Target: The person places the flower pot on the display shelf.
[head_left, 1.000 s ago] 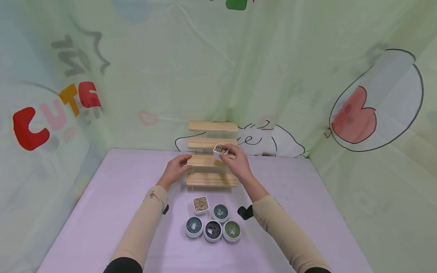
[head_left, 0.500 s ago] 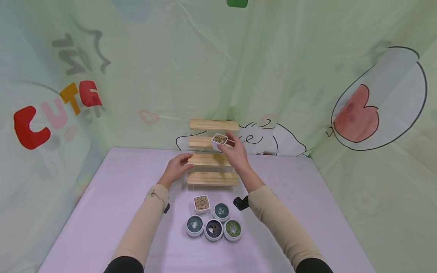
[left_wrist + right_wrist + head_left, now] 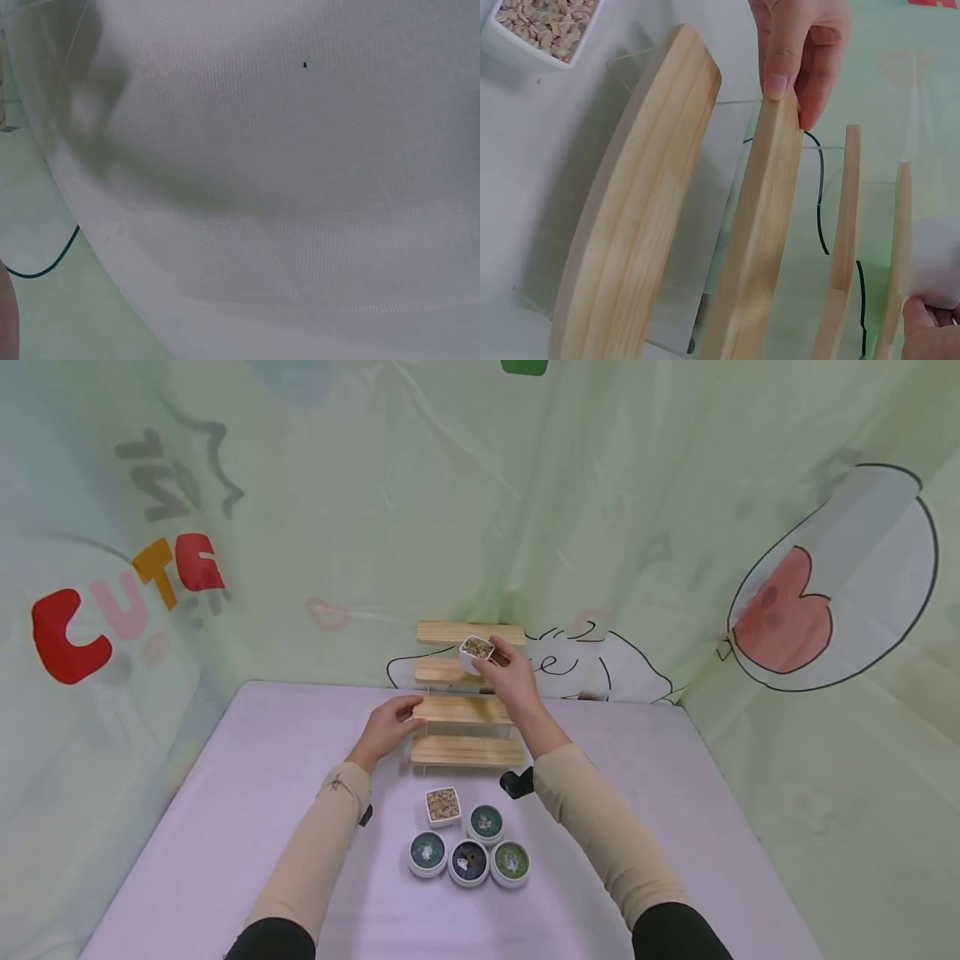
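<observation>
Up by the top two boards of a four-tier wooden stand (image 3: pixel 465 752), the right hand (image 3: pixel 513 675) has a small white pot (image 3: pixel 467 662) of gravelly bits pinched in its fingers. Can't tell if the pot touches the wood. Left hand (image 3: pixel 386 729) is pinching the left end of the second board from the bottom. The right hand and its pot block part of the upper boards. Down front on the bench (image 3: pixel 262 793) there's another square pot (image 3: pixel 446 823) of gravel, plus four round tubs (image 3: pixel 468 884), bunched close: two teal-topped, one dark, one green. Curtain (image 3: pixel 375 510) right behind it all. Writing-wise, it's got C, U, T and a fourth red letter I'd read as E; the gray lettering above is hard to make out.
</observation>
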{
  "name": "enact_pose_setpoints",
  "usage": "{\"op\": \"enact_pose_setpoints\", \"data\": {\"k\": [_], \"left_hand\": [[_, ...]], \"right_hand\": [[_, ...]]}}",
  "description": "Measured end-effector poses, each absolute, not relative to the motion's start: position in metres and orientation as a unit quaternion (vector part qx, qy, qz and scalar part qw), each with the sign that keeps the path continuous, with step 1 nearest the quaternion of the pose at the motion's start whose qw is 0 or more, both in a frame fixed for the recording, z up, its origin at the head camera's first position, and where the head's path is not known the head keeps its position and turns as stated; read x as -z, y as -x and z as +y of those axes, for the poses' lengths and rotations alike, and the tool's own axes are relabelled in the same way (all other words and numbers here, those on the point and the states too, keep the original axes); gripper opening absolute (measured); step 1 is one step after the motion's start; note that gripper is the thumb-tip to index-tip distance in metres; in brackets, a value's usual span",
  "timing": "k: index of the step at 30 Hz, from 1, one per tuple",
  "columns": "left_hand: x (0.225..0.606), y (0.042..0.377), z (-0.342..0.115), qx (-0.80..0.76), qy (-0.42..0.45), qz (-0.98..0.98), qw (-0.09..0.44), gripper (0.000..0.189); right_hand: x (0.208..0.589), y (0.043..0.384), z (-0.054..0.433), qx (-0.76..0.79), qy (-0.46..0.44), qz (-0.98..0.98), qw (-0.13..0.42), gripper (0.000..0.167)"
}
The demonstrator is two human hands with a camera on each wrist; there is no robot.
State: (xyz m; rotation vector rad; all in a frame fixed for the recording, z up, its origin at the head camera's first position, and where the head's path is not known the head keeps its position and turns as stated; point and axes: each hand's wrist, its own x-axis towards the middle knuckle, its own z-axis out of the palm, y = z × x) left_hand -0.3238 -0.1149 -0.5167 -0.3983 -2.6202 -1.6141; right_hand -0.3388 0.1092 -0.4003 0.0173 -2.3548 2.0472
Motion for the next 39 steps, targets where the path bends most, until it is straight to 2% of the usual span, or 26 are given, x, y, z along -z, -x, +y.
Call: {"op": "enact_pose_setpoints", "data": {"k": [12, 18, 26, 39], "left_hand": [[0.515, 0.328, -0.117, 0.511, 0.126, -0.850, 0.013, 0.055], [0.519, 0.328, -0.117, 0.517, 0.135, -0.845, 0.024, 0.053], [0.519, 0.323, -0.116, 0.526, 0.115, -0.842, -0.001, 0.053], [0.517, 0.325, -0.116, 0.521, 0.115, -0.846, 0.008, 0.053]], "right_hand": [[0.386, 0.359, 0.096, -0.650, -0.015, -0.759, 0.030, 0.062], [0.384, 0.367, 0.088, -0.662, -0.007, -0.750, 0.021, 0.064], [0.388, 0.375, 0.076, -0.645, 0.004, -0.763, 0.026, 0.063], [0.384, 0.386, 0.066, -0.610, -0.006, -0.792, 0.022, 0.062]]}}
